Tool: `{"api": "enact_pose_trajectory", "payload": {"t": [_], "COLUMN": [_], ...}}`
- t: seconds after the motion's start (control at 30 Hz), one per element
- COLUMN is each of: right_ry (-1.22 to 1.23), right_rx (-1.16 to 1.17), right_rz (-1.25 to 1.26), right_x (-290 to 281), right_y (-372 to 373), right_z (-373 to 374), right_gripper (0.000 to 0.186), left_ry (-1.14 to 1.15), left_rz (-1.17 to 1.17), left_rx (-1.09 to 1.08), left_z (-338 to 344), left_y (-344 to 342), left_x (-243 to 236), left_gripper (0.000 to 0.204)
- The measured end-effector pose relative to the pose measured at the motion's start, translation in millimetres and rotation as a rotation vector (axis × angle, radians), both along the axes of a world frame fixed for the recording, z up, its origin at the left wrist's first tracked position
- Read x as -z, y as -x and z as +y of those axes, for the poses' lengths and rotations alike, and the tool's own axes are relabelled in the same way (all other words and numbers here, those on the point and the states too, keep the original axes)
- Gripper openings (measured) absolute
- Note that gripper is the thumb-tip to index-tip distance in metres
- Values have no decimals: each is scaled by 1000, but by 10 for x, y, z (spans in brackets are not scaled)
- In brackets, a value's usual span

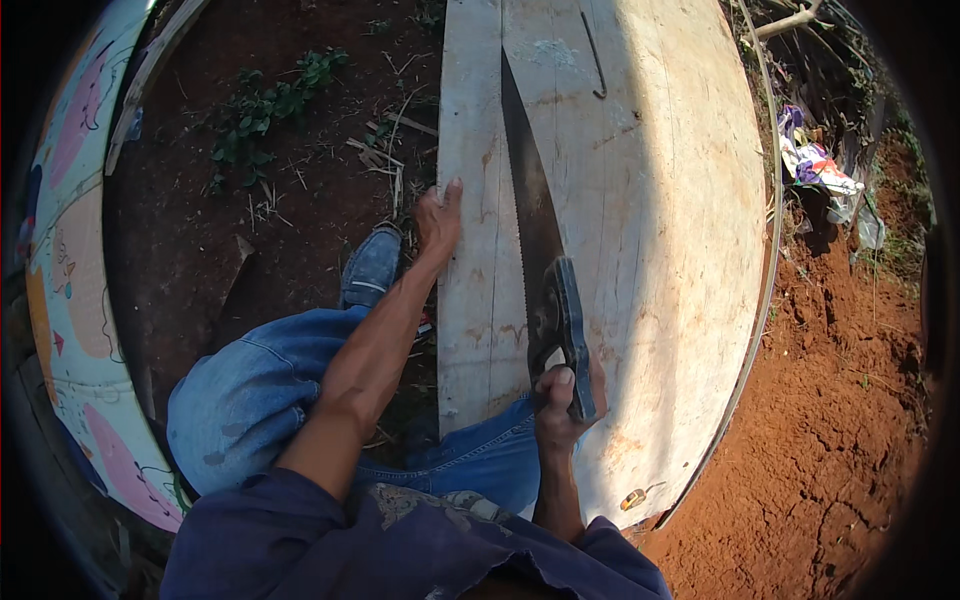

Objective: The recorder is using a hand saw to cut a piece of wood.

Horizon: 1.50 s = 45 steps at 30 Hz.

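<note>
A hand saw (537,200) with a dark blade lies along a pale wooden board (690,250), its tip pointing away from me and its teeth facing left. My right hand (567,400) is closed round the saw's black handle. On the board's left edge rests my left hand (438,220), thumb on top and the other fingers partly hidden over the side; it grips the edge. A straight line runs lengthwise down the board, left of the blade. My leg in blue jeans lies across the board's near end.
A bent metal rod (594,55) lies on the board's far part, and a small yellow tape measure (634,498) near its close right corner. Red soil (800,400) and plastic litter (815,165) are to the right. A patterned panel (80,270) stands at the left.
</note>
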State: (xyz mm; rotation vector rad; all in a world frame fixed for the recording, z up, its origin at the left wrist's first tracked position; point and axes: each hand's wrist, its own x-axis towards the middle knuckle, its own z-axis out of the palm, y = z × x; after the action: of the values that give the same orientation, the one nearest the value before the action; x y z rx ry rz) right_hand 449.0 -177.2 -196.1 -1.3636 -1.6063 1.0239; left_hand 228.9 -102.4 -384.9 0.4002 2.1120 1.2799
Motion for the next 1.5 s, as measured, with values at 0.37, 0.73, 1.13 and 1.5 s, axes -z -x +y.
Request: {"api": "enact_pose_trajectory", "payload": {"t": [0.37, 0.73, 1.13, 1.5], "right_ry": [-2, -226, 76, 89], "right_rx": [44, 35, -170, -170], "right_rz": [71, 93, -357, -573], "right_x": [856, 914, 1339, 1592], "right_y": [798, 806, -35, 41], "right_z": [925, 1153, 439, 475], "right_gripper": [31, 33, 83, 61], "left_ry": [53, 92, 13, 119], "left_rz": [39, -1, 306, 402], "left_rx": [23, 105, 178, 1080], "left_z": [-79, 31, -65, -1026], "left_y": [-58, -31, 1328, 956], "left_x": [197, 300, -1620, -3420], "left_gripper": [61, 62, 47, 48]}}
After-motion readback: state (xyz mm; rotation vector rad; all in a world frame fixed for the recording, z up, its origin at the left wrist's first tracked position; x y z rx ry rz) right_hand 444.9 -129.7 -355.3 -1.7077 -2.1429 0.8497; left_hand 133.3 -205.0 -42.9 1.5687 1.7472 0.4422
